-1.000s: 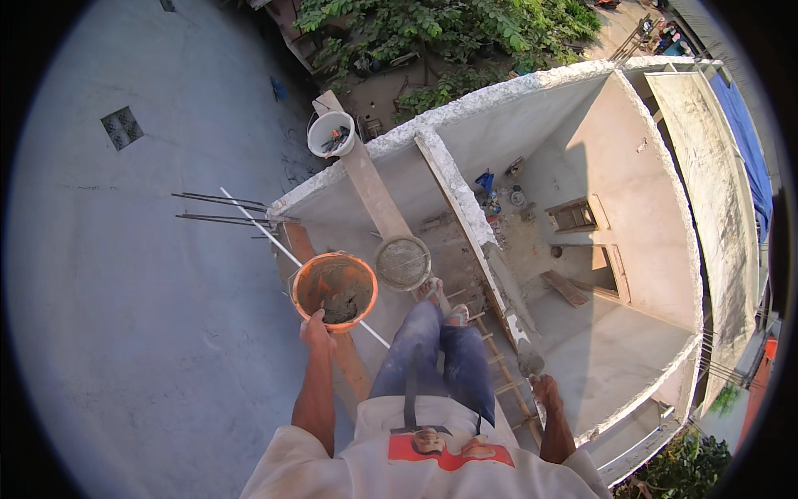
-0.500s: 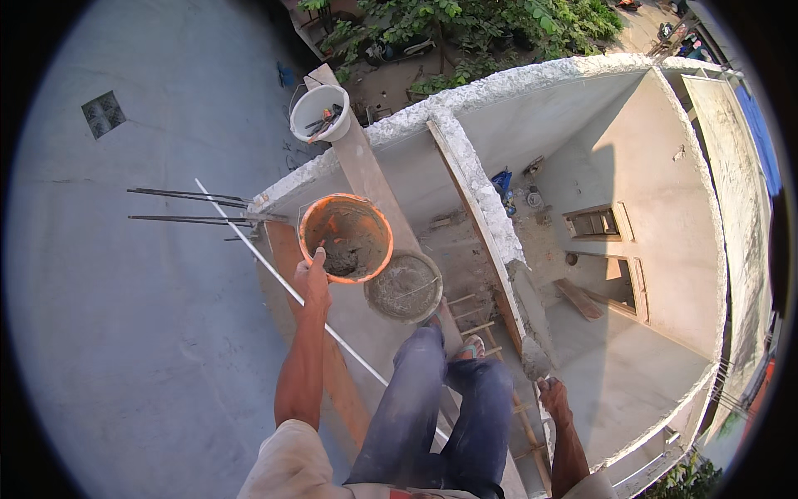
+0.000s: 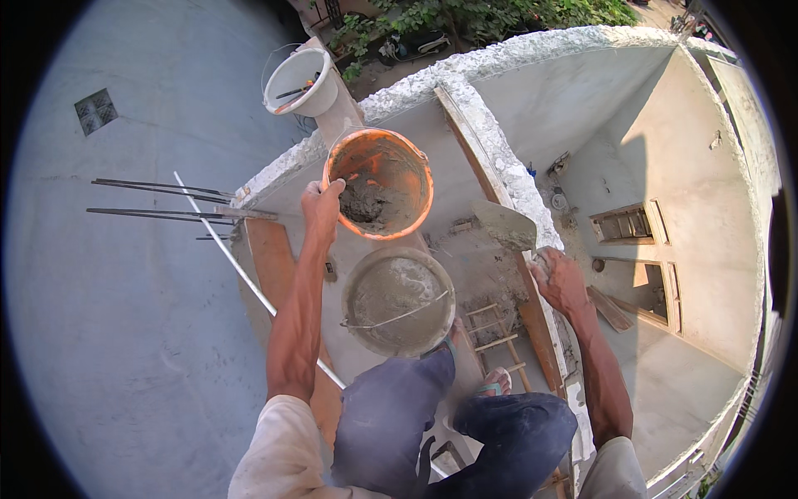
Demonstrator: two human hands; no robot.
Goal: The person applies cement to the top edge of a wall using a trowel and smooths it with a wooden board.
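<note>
Rough-topped walls [image 3: 504,154] stretch far right. Near stands a grey bucket [image 3: 348,301]; beyond, the left hand [image 3: 321,205] grips an orange bucket [image 3: 397,162] by its rim [image 3: 431,191] (one-sided, so tipping could spill mortar [image 3: 361,202]); rightward, the right hand [image 3: 559,279] clasps a trowel [image 3: 507,226].

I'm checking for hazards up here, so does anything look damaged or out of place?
The wall top beside the trowel is rough and jagged, unlike the smoother wall faces. Dark rods jut out toward the left, which looks unfinished and could perhaps snag someone.
</note>
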